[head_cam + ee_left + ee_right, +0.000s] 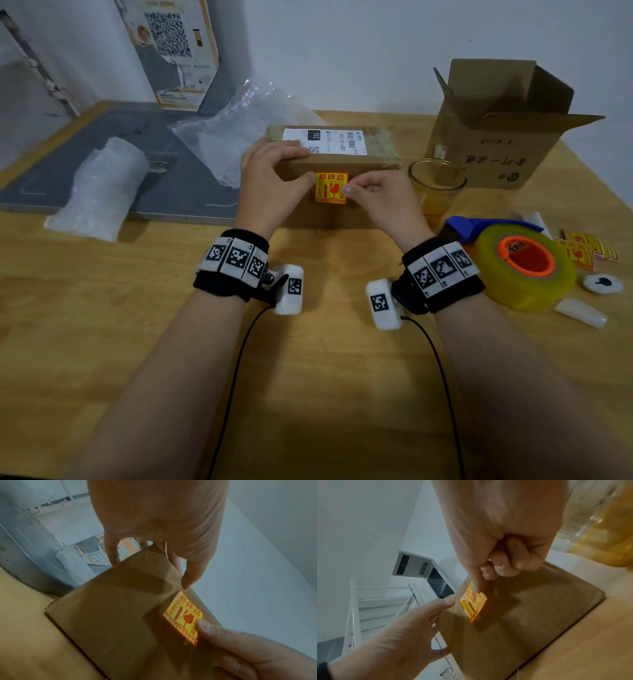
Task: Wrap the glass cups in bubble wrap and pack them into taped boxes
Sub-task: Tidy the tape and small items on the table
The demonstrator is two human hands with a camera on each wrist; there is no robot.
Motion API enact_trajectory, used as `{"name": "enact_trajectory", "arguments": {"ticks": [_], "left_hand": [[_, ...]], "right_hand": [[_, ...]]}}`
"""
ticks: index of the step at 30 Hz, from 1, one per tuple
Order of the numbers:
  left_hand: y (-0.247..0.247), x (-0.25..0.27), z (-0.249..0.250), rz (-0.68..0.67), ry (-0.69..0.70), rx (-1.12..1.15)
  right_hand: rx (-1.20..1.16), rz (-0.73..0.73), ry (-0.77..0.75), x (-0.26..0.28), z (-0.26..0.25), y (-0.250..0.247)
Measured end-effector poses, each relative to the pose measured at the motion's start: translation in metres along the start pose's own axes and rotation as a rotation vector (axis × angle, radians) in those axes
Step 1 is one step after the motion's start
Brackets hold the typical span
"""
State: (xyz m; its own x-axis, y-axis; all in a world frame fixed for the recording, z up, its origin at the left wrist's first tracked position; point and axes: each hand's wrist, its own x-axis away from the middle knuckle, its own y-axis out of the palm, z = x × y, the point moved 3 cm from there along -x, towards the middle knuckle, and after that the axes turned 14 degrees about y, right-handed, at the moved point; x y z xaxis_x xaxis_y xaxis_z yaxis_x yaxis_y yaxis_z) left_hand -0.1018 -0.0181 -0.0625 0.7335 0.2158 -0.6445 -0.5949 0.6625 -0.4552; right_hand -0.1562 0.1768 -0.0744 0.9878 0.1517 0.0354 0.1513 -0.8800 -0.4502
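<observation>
A closed cardboard box (346, 164) with a white shipping label on top stands mid-table. A yellow fragile sticker (331, 188) lies flat on its near face. My left hand (270, 178) grips the box's upper left edge, fingers over the top and thumb on the near face beside the sticker. My right hand (376, 197) presses one fingertip on the sticker's right edge, its other fingers curled in; the right wrist view shows that fingertip on the sticker (474, 607). An empty glass cup (436, 186) stands just right of the box.
An open cardboard box (496, 144) stands at the back right. A tape dispenser (524, 270) and spare stickers (589, 248) lie at the right. A bubble-wrap sheet (239, 133) and a wrapped bundle (99, 192) lie on a grey board (51, 192) at the left.
</observation>
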Motion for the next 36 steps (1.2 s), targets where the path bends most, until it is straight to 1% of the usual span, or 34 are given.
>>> {"name": "enact_trajectory", "arguments": {"ticks": [4, 14, 22, 29, 33, 35, 36], "left_hand": [[0.002, 0.002, 0.000, 0.014, 0.024, -0.043], [0.006, 0.000, -0.002, 0.077, 0.032, -0.056], [0.009, 0.001, -0.004, 0.098, 0.037, -0.057], [0.006, 0.002, -0.004, 0.092, 0.036, -0.056], [0.006, 0.002, -0.005, 0.093, 0.027, -0.030], [0.006, 0.001, -0.005, 0.092, 0.022, -0.029], [0.007, 0.001, -0.005, 0.092, 0.019, -0.030]], "right_hand": [[0.001, -0.002, 0.028, -0.001, 0.000, 0.001], [-0.019, 0.003, 0.051, 0.000, -0.003, 0.001], [0.025, 0.026, 0.092, 0.000, -0.005, 0.000], [0.072, 0.078, 0.116, -0.001, -0.004, -0.001], [0.175, 0.138, 0.132, 0.002, -0.003, -0.008], [0.176, 0.130, 0.105, 0.006, -0.006, -0.013], [0.160, 0.125, 0.069, 0.010, -0.011, -0.017]]}}
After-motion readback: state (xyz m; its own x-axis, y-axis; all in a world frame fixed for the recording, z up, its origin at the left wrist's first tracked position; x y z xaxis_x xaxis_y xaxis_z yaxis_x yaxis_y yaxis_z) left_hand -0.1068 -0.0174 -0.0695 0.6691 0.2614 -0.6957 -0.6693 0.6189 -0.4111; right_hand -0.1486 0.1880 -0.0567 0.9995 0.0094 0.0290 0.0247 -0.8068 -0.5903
